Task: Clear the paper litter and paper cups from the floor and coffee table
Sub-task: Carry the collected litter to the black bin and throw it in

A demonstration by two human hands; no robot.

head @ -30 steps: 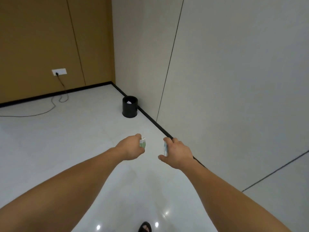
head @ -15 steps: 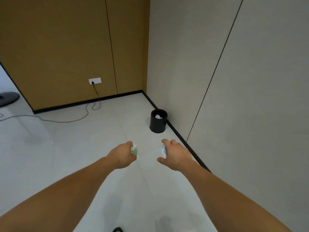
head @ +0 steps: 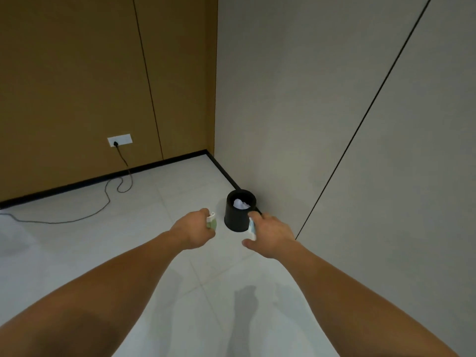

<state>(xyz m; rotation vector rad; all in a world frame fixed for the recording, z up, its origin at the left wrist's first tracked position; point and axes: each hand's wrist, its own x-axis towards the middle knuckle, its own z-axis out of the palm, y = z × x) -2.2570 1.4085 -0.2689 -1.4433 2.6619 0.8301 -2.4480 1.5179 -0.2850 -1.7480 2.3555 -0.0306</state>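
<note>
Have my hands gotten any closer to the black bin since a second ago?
Yes. Both the left hand and right hand have closed in on the black bin by the wall, now reaching just short of it.

Two bare forearms enter from the lower left and lower right corners of the frame and narrow toward the centre. No sleeve, cuff, watch, band or glove shows anywhere along them, from the frame edge to the wrists. The left hand [head: 194,231] and the right hand [head: 273,237] are likewise uncovered, with no rings visible on the fingers that show.
</note>
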